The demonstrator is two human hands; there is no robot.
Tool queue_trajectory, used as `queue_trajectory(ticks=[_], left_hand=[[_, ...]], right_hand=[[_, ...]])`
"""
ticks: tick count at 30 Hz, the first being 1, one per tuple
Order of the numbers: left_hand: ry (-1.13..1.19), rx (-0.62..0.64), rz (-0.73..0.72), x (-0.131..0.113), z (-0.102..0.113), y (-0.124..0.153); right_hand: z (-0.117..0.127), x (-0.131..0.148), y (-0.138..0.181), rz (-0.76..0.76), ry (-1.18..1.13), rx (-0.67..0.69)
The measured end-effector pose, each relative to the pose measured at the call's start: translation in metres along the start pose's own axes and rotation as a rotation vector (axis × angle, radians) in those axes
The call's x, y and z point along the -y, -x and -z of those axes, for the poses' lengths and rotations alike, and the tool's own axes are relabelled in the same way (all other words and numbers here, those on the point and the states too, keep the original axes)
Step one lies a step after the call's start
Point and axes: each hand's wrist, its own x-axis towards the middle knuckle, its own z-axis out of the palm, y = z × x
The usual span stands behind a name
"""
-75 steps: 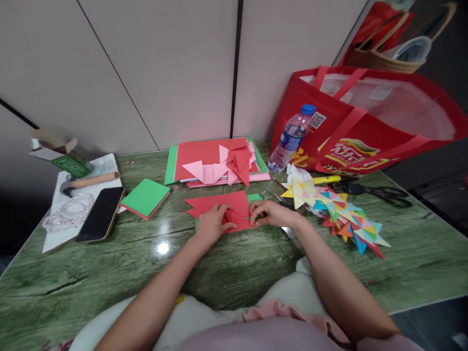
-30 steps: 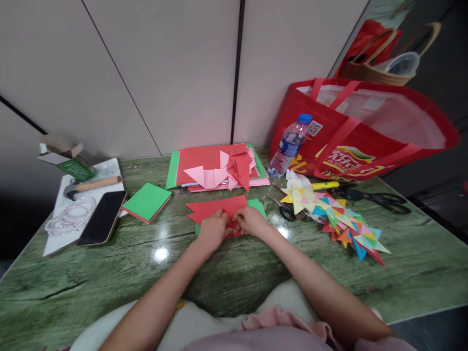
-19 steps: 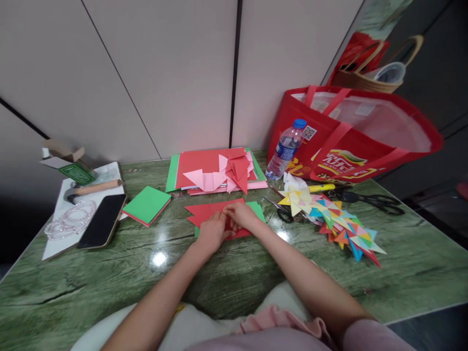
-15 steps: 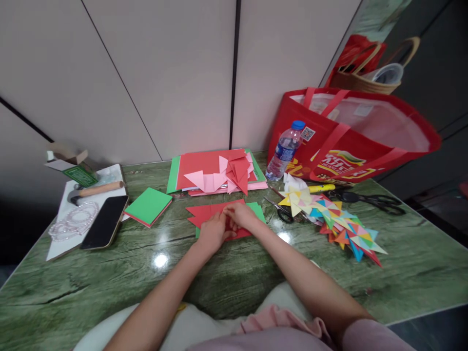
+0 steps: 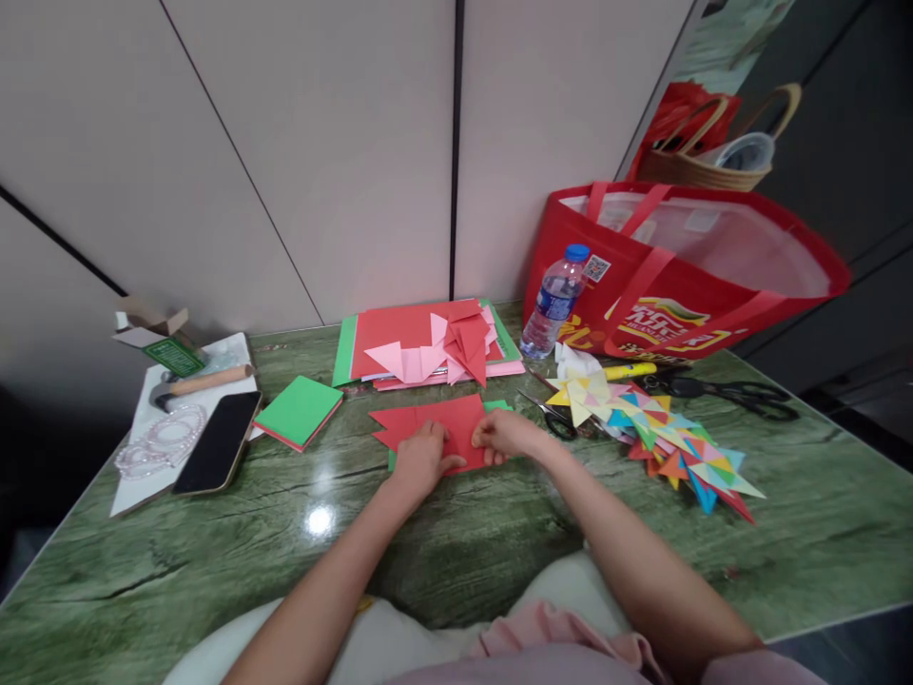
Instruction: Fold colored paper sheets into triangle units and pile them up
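Note:
A folded red paper [image 5: 456,425] lies on the green table [image 5: 235,542], on top of a green sheet [image 5: 499,406] that peeks out at its right. My left hand [image 5: 420,459] rests on the red paper's near left part, fingers curled and pressing down. My right hand [image 5: 503,437] pinches the paper's near right edge with fingers closed on it. Both hands are close together at the middle of the table.
Behind lies a stack of red, pink and green sheets [image 5: 428,344]. A green pad [image 5: 300,411], phone [image 5: 218,455], beads and hammer [image 5: 203,382] are left. Right: water bottle [image 5: 553,302], red bag [image 5: 685,276], coloured folded stars [image 5: 663,438], small scissors [image 5: 549,414], black scissors [image 5: 742,395].
My right hand moved from the paper's middle to its right edge. My left hand stayed on the paper. The view shifted slightly.

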Motion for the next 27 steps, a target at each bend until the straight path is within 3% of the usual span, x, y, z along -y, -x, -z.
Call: queue_trajectory(ticks=[8, 14, 16, 20, 27], left_hand=[[0.029, -0.034, -0.017, 0.003, -0.004, 0.000], [0.041, -0.049, -0.014, 0.006, -0.007, 0.000], [0.043, -0.046, -0.015, 0.007, -0.007, 0.000], [0.039, -0.058, -0.020, 0.007, -0.008, 0.001], [0.044, -0.130, -0.061, 0.009, -0.011, 0.004]], right_hand=[[0.018, -0.007, 0.024, -0.139, 0.080, 0.132], [0.023, 0.004, 0.038, -0.165, 0.229, 0.138], [0.023, 0.010, 0.043, -0.155, 0.340, 0.070], [0.016, 0.015, 0.041, -0.071, 0.529, -0.225], [0.001, 0.014, 0.034, 0.002, 0.552, -0.252]])
